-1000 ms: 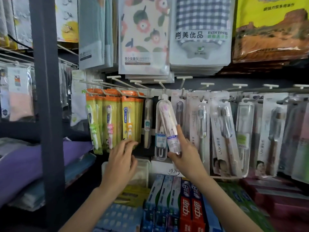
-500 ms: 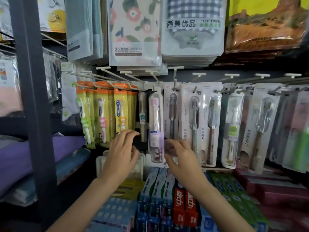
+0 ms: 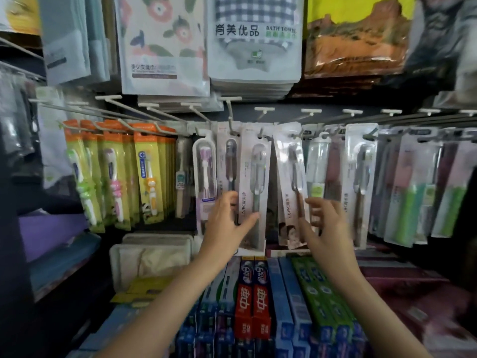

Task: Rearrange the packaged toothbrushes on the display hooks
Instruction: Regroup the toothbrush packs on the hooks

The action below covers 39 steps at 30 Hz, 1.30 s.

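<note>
Shop display hooks (image 3: 263, 111), both hands shifted right, left hand (image 3: 227, 223) now gripping white toothbrush pack (image 3: 254, 187)

Left hand (image 3: 227, 223) holds white toothbrush pack (image 3: 254, 192); right hand (image 3: 326, 226) touches tilted neighbouring pack (image 3: 290, 182).
</note>
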{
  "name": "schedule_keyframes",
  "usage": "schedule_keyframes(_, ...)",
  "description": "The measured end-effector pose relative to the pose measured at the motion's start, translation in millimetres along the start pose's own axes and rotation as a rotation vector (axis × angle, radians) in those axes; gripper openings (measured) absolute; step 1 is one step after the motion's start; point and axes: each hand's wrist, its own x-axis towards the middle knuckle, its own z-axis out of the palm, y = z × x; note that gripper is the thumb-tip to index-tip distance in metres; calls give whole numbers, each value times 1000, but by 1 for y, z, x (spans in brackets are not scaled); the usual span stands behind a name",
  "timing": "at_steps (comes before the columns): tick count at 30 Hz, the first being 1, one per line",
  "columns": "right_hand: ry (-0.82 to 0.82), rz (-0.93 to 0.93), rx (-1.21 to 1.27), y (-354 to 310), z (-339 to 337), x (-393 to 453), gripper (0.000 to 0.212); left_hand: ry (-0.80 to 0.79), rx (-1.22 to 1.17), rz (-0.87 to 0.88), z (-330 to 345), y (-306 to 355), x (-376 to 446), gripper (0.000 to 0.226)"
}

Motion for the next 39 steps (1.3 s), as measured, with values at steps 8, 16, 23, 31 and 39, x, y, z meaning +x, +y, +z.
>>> schedule_keyframes(8,-127,141,52,6,12,19,75,94,46,-79,4,-6,11,34)
schedule_keyframes(16,-106,205,145,12,14,26,57,148,174,-19,-24,-9,14,20)
schedule_keyframes(23,35,47,-90,26,-11,18,58,146,148,16,-13,-10,9,25)
schedule_keyframes(31,-135,-201,-86,-23,38,-3,50,194,157,61,-39,-18,14,24)
schedule_keyframes(39,-204,53,-25,-33,79,4,70,256,258,96,-71,-28,10,19)
